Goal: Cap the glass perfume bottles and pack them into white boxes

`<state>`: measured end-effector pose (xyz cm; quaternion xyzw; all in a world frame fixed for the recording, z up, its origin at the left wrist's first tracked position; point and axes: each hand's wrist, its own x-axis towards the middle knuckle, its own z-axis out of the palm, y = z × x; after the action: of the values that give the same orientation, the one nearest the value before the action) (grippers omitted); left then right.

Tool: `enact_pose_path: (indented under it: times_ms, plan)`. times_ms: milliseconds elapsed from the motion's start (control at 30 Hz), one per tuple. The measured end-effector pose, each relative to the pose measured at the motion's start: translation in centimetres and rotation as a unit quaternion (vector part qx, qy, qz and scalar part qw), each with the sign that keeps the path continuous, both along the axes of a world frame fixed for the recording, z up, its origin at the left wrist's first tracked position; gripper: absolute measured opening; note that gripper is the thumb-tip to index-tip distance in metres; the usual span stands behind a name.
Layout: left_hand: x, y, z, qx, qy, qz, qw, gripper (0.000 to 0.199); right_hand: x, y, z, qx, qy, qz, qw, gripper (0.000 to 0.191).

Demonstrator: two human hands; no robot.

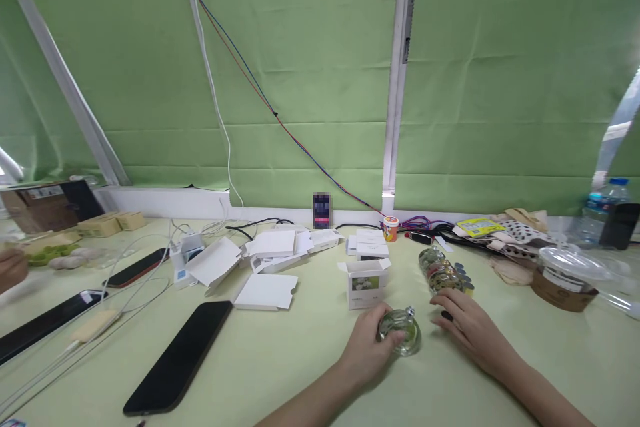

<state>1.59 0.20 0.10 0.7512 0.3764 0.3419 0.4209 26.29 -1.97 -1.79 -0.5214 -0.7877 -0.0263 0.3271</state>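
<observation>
My left hand (pixel 367 345) is closed around a round clear glass bottle (pixel 407 333) with a silvery neck, low over the table. To its right, my right hand (pixel 465 327) has its thumb and fingers round a small black piece (pixel 447 315). An upright white box (pixel 365 283) with a flower picture and raised flaps stands just beyond my left hand. Several similar glass bottles (pixel 436 267) lie in a row behind my right hand, with small round grey caps (pixel 463 271) beside them.
Flattened white cartons (pixel 267 290) lie left of centre. A large black phone (pixel 180 357), cables and a power adapter (pixel 180 267) are on the left. A round food container (pixel 567 280) and a water bottle (pixel 603 210) stand right. Another person's hand (pixel 13 267) shows at far left.
</observation>
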Motion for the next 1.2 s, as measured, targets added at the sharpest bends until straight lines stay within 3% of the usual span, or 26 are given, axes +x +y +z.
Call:
enact_pose_path:
  times_ms: [67,167,367,700,900,1067,1200]
  plan:
    - [0.0,-0.5,0.3,0.031,0.012,0.003,0.999,0.011,-1.5,-0.7,0.3,0.019,0.05,-0.012,0.999,0.034]
    - [-0.1,-1.2,0.7,0.074,0.039,-0.023,0.996,0.013,-4.2,-1.6,0.8,-0.037,0.103,-0.03,0.994,0.05]
    - [0.0,-1.7,0.7,0.099,0.055,-0.033,0.993,0.016,-6.4,-1.8,0.9,-0.079,0.086,-0.049,0.992,0.052]
    - [0.3,-1.3,0.2,0.07,0.018,-0.002,0.997,0.013,-5.5,-1.9,1.1,-0.086,0.123,-0.031,0.988,0.046]
    - [0.4,-0.6,-0.1,0.002,-0.009,0.037,0.999,0.016,-1.4,-1.0,1.7,-0.083,0.16,-0.127,0.976,0.038]
    - [0.3,0.0,-0.4,-0.033,-0.013,0.05,0.998,0.019,1.7,0.0,1.6,-0.167,0.088,-0.039,0.981,0.026]
    - [0.3,0.2,-0.4,-0.044,-0.018,0.049,0.998,0.022,1.3,0.2,0.9,-0.216,0.064,-0.008,0.974,0.024]
